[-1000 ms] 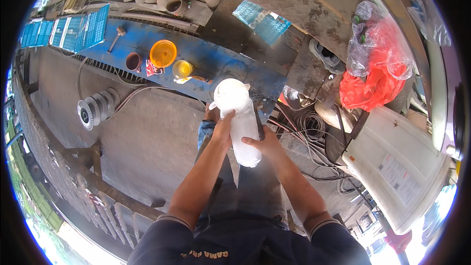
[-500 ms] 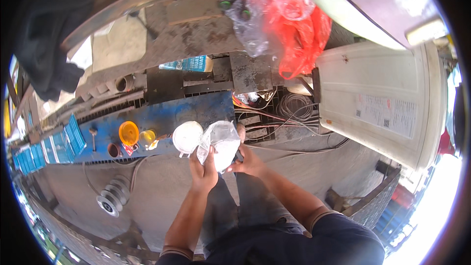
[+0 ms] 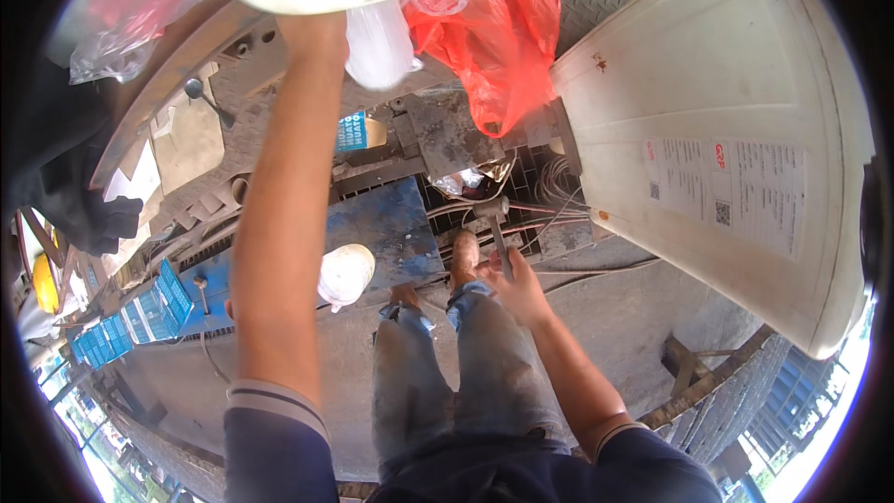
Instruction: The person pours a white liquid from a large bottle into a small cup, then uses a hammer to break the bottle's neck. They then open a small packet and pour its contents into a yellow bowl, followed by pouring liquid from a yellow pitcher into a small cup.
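My left arm reaches far forward, and my left hand (image 3: 315,34) is partly covered by a pale curved edge at the top of the view. Its fingers are hidden. Right beside it is a white-filled clear plastic bag (image 3: 380,48); whether I grip it does not show. In my right hand (image 3: 518,291), fingers closed round the handle, is a hammer (image 3: 493,212), its head pointing away from me above my foot. A round white tub (image 3: 346,274) stands on the blue metal plate (image 3: 396,224), to the right of my left forearm.
A red plastic bag (image 3: 494,47) lies at the far side. To the right leans a large off-white panel (image 3: 689,130) with paper labels. Blue-and-white boxes (image 3: 140,317) stand at left near a second small hammer (image 3: 201,291). Coiled cable (image 3: 559,182) and hoses lie beyond my right hand.
My left hand has left the middle and gone far forward; the white-filled bag is now beside it there. My right hand has moved right, now showing the hammer. The tub stays on the plate.
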The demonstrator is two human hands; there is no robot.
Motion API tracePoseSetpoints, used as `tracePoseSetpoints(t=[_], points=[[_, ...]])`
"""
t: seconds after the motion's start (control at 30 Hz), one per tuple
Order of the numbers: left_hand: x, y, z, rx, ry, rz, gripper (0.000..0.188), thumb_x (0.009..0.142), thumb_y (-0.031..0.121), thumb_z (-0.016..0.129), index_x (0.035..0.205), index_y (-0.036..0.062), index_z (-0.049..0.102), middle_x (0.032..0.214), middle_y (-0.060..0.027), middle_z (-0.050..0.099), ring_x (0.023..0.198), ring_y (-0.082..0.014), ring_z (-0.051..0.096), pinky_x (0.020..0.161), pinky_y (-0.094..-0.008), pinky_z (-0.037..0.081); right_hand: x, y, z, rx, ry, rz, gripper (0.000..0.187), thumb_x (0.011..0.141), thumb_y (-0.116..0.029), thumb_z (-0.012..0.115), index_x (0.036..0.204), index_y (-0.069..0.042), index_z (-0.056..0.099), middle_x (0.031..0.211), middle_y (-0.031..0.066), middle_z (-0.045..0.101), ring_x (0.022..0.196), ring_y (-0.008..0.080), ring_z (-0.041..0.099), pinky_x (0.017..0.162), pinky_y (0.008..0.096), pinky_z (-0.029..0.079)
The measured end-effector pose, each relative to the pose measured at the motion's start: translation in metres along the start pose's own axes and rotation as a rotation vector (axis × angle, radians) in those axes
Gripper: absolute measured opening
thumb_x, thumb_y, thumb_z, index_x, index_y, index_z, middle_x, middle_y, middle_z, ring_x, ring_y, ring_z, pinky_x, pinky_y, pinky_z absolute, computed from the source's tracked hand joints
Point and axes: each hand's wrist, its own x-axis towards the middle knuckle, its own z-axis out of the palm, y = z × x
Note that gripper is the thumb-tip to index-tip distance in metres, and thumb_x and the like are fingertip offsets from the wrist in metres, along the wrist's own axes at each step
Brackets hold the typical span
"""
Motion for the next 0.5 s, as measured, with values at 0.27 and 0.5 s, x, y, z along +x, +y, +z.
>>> tracePoseSetpoints(t=[0.27,0.5], points=[[0.1,-0.029,0.027,0.61,-0.106,0.493,0.048,0.105,0.033,0.057,0.141,0.0003,0.056,0.141,-0.0187,0.061,0.124,-0.0277,0.063,0.102,-0.0399,0.052,-0.013,0.045,-0.037,-0.06,-0.009,0.101,0.048,0.099,-0.037,0.075,0.124,0.0,0.058,0.107,0.0122,0.074,0.089,0.0167,0.071,0.065,0.031,0.06],[0.174,-0.062,0.006,1.039,-0.005,0.697,0.047,0.104,0.036,0.057,0.136,0.0027,0.062,0.138,-0.0196,0.064,0.122,-0.0319,0.065,0.1,-0.0432,0.053,-0.006,0.065,-0.041,-0.053,-0.015,0.09,0.038,0.102,-0.034,0.071,0.118,-0.002,0.06,0.101,0.0088,0.077,0.087,0.014,0.071,0.064,0.0304,0.058]])
